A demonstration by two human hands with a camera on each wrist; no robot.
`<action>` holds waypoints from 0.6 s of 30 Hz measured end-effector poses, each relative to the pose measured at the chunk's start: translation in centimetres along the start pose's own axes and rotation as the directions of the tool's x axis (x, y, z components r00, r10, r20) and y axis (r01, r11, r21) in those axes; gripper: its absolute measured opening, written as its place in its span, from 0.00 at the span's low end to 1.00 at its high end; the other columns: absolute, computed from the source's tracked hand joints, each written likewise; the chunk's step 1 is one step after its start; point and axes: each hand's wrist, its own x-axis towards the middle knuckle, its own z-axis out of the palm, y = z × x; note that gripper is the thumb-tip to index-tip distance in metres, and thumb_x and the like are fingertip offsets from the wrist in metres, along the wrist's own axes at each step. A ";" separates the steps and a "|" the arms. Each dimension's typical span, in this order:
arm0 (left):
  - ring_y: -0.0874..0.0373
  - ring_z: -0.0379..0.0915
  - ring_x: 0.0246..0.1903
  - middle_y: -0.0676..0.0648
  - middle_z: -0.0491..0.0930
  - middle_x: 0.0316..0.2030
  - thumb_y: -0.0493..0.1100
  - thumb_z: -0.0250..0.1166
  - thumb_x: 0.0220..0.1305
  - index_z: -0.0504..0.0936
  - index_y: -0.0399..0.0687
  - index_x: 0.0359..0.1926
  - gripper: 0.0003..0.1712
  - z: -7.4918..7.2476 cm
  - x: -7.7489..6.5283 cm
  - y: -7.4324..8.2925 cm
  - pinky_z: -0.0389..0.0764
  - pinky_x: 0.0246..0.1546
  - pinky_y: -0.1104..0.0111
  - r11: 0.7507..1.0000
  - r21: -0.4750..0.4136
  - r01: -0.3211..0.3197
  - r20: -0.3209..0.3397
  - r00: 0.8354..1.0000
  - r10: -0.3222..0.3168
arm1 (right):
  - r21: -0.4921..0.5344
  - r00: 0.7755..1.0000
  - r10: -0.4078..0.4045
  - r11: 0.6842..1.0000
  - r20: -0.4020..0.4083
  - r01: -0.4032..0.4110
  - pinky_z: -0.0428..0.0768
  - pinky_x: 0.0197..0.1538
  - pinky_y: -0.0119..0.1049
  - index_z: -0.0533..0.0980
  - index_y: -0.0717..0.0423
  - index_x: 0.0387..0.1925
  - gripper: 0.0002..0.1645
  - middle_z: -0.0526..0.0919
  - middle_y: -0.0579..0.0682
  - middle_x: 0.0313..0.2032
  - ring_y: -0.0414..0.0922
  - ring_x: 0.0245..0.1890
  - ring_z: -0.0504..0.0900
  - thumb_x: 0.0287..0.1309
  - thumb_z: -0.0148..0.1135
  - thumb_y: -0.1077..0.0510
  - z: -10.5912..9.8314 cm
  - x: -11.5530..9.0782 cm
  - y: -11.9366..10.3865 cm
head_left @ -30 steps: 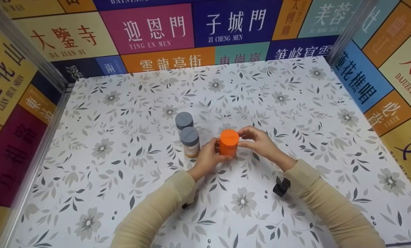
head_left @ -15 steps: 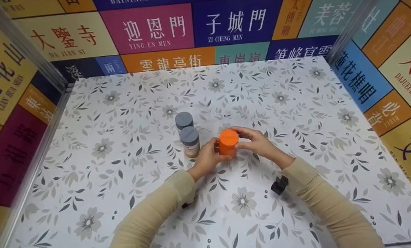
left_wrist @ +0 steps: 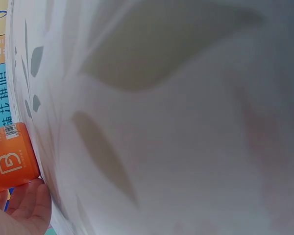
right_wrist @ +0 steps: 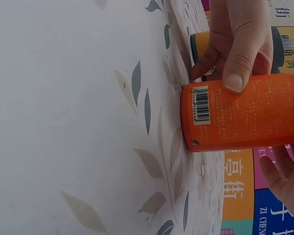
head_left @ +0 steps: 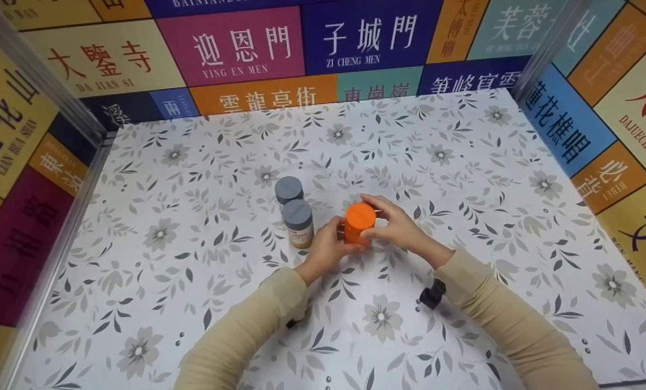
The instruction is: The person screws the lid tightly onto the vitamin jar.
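An orange bottle with an orange lid (head_left: 360, 215) stands upright mid-table. My left hand (head_left: 328, 248) grips its lower body from the left, thumb in front. At the lid, my right hand (head_left: 396, 225) holds on from the right, thumb at the front and a finger reaching behind. The right wrist view shows the bottle's barcode label (right_wrist: 202, 105), with the left thumb (right_wrist: 233, 82) pressed beside it. Some left-hand fingers (left_wrist: 29, 205) lie along the far side in the left wrist view. The orange bottle's base is down at the tabletop.
Two bottles with grey lids, a nearer one (head_left: 298, 214) and a farther one (head_left: 289, 188), stand just left of my left hand. The tabletop (head_left: 209, 303) has a leaf-and-flower print. Panels with large lettering (head_left: 230, 49) rise behind and at both sides.
My right hand has moved in leftward from the lid's right edge, and its thumb has come round to the front. The left hand and the bottles have stayed in place.
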 end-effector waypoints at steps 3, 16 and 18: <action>0.54 0.74 0.43 0.44 0.78 0.44 0.42 0.73 0.46 0.72 0.41 0.48 0.28 0.0 0.0 0.0 0.75 0.48 0.66 1.000 0.002 -0.008 -0.005 1.000 0.008 | -0.023 0.999 0.005 1.000 -0.051 -0.006 0.70 0.52 0.27 0.64 0.73 0.58 0.41 0.71 0.65 0.52 0.40 0.48 0.70 0.39 0.69 0.72 0.5 -0.3 -1.5; 0.53 0.73 0.42 0.43 0.78 0.42 0.37 0.70 0.47 0.72 0.41 0.48 0.25 0.1 0.0 0.0 0.75 0.47 0.67 1.000 0.014 -0.018 -0.013 1.000 0.019 | 0.016 0.982 0.111 0.994 -0.152 -0.110 0.68 0.53 0.39 0.65 0.64 0.56 0.40 0.69 0.58 0.53 0.50 0.50 0.69 0.38 0.73 0.64 1.7 -0.2 0.4; 0.54 0.73 0.43 0.44 0.79 0.43 0.39 0.71 0.47 0.72 0.41 0.48 0.26 0.1 0.0 0.0 0.75 0.47 0.67 1.000 0.012 -0.010 -0.010 1.000 0.010 | 0.020 0.990 0.098 0.995 -0.104 -0.096 0.69 0.52 0.39 0.62 0.64 0.60 0.43 0.67 0.59 0.56 0.52 0.52 0.68 0.40 0.72 0.63 1.3 -0.3 0.5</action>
